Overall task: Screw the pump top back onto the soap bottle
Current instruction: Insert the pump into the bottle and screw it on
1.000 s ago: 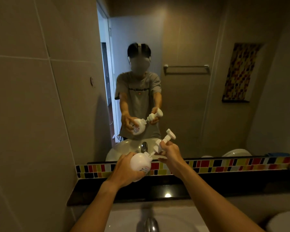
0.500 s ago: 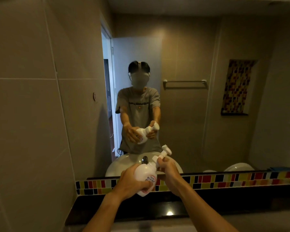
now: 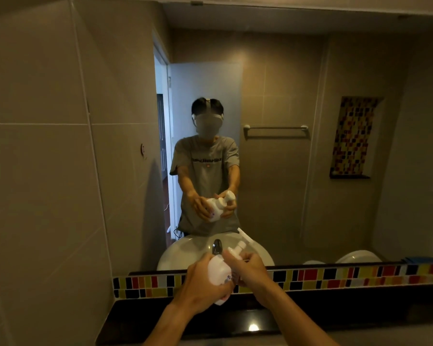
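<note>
I hold a round white soap bottle [image 3: 219,274] tilted in front of the mirror, above the dark counter. My left hand [image 3: 201,287] wraps around its body from the left. My right hand [image 3: 249,269] grips the collar of the white pump top [image 3: 239,247], which sits at the bottle's neck and points up and to the right. The fingers hide the neck, so the thread joint is not visible. The mirror shows the same grip from the front.
A large mirror [image 3: 285,146] fills the wall ahead, reflecting a person, a white basin and a towel bar. Below it run a strip of coloured mosaic tiles [image 3: 335,275] and a black counter ledge [image 3: 310,313]. A tiled wall [image 3: 48,171] stands to the left.
The pump top has come down from apart onto the bottle's neck, and my right hand has moved in against the bottle. My view has tilted upward.
</note>
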Motion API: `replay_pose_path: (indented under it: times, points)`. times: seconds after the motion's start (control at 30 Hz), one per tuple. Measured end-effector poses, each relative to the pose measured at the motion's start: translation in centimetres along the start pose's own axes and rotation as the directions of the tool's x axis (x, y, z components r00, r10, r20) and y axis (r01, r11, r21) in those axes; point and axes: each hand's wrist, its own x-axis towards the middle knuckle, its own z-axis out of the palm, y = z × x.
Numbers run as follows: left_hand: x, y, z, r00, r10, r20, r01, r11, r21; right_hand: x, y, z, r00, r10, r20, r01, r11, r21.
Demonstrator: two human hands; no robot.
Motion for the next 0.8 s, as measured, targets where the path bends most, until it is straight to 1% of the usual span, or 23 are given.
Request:
replay_pose_path:
  times: [0.1, 0.17, 0.23, 0.27, 0.37, 0.5, 0.57, 0.6, 0.7, 0.73, 0.77, 0.8]
  points:
    - [0.2, 0.1, -0.3, 1.0, -0.021, -0.015, 0.021, 0.999, -0.027, -0.1, -0.5, -0.1, 0.999, 0.029, 0.024, -0.03, 0.999, 0.041]
    - [0.4, 0.2, -0.8, 1.0, -0.02, -0.024, 0.02, 1.0, -0.022, -0.2, -1.1, -0.4, 0.999, -0.005, 0.035, -0.001, 0.987, 0.16]
    - [0.6, 0.5, -1.2, 1.0, -0.025, -0.017, 0.025, 0.999, -0.025, -0.1, -1.7, -0.9, 0.999, -0.009, 0.039, -0.002, 0.961, 0.278]
    - [0.7, 0.4, -1.3, 0.999, -0.033, -0.011, 0.033, 0.999, -0.019, -0.1, -1.9, -1.1, 0.999, -0.009, 0.049, -0.006, 0.955, 0.295]
    - [0.8, 0.6, -0.8, 0.999, -0.046, -0.026, 0.045, 0.999, -0.005, 0.1, -2.2, -0.8, 0.999, -0.001, 0.033, -0.006, 0.972, 0.234]
    - [0.4, 0.8, 0.2, 0.996, -0.017, -0.089, 0.014, 0.999, -0.028, 0.1, -2.1, 0.3, 0.997, -0.028, -0.071, 0.038, 0.987, 0.154]
    - [0.5, 0.6, 0.4, 0.997, -0.023, -0.08, 0.017, 0.997, -0.07, 0.2, -2.2, 0.5, 0.998, -0.012, -0.068, 0.021, 0.99, 0.136]
    - [0.6, 0.4, 0.4, 0.997, -0.034, -0.07, 0.027, 0.995, -0.096, 0.3, -2.2, 0.4, 0.999, 0.005, -0.052, 0.004, 0.986, 0.164]
    - [1.0, 0.1, -0.1, 0.998, -0.064, -0.029, 0.059, 0.986, -0.159, 0.5, -2.7, -0.3, 0.999, 0.051, 0.017, -0.054, 0.93, 0.364]
    - [1.1, 0.0, -0.2, 0.998, -0.068, -0.014, 0.064, 0.982, -0.179, 0.6, -2.8, -0.4, 0.998, 0.051, 0.03, -0.059, 0.915, 0.4]
    - [1.1, 0.1, -0.3, 0.998, -0.069, -0.007, 0.066, 0.979, -0.192, 0.7, -2.7, -0.5, 0.998, 0.047, 0.036, -0.057, 0.916, 0.396]
    - [1.0, 0.2, -0.2, 0.998, -0.067, -0.013, 0.063, 0.978, -0.198, 0.7, -2.7, -0.5, 0.999, 0.033, 0.039, -0.044, 0.935, 0.351]
